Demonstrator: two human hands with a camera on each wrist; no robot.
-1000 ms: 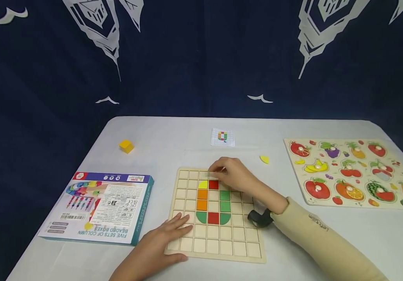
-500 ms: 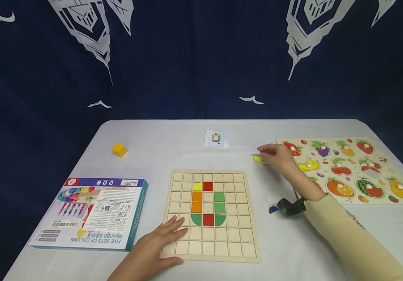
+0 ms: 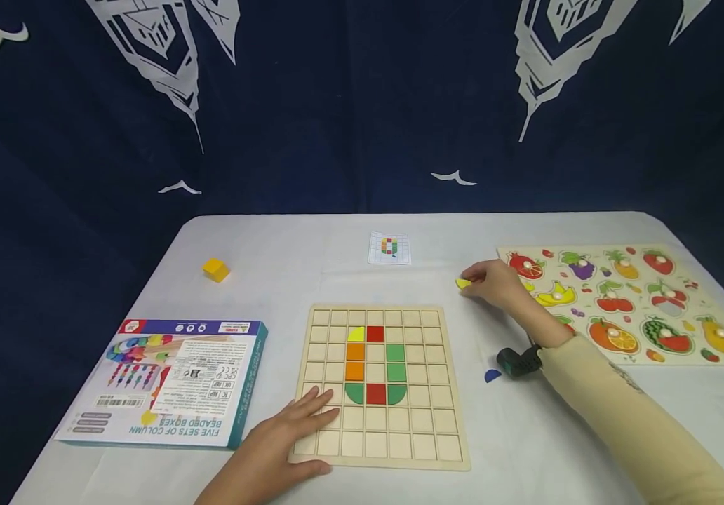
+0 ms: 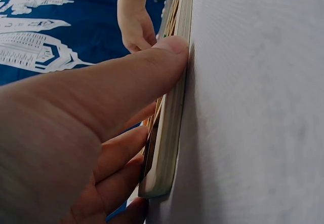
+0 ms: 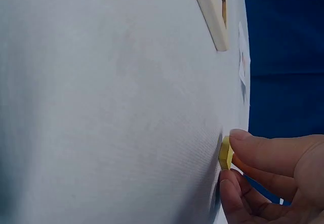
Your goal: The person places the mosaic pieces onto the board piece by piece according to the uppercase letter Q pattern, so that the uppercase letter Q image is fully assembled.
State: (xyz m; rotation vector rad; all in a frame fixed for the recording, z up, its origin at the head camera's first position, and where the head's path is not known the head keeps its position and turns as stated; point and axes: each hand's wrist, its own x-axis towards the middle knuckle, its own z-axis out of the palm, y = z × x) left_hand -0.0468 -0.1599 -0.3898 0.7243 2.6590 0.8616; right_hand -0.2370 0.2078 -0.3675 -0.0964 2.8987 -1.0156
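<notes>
A yellow quarter-circle tile (image 3: 462, 283) is pinched between the thumb and fingers of my right hand (image 3: 494, 284), beyond the right far corner of the wooden grid board. In the right wrist view this tile (image 5: 226, 153) is close to the white cloth. My left hand (image 3: 289, 436) rests spread over the lower left corner of the grid board (image 3: 425, 419), with the thumb (image 4: 169, 49) along its near edge in the left wrist view. Set in the board are a yellow tile (image 3: 356, 334), red tiles (image 3: 375, 394), orange tiles (image 3: 355, 361) and green tiles (image 3: 396, 362), outlining a ring with its upper right corner bare.
A small printed pattern card (image 3: 390, 248) lies behind the board. A blue half-round tile (image 3: 492, 376) lies right of it. A fruit puzzle board (image 3: 579, 330) is at the right, a boxed toy (image 3: 166, 386) at the left, and a yellow cube (image 3: 215, 270) at the far left.
My right hand has left the top of the grid board, moved right and taken hold of the yellow tile on the cloth. My left hand has stayed on the board.
</notes>
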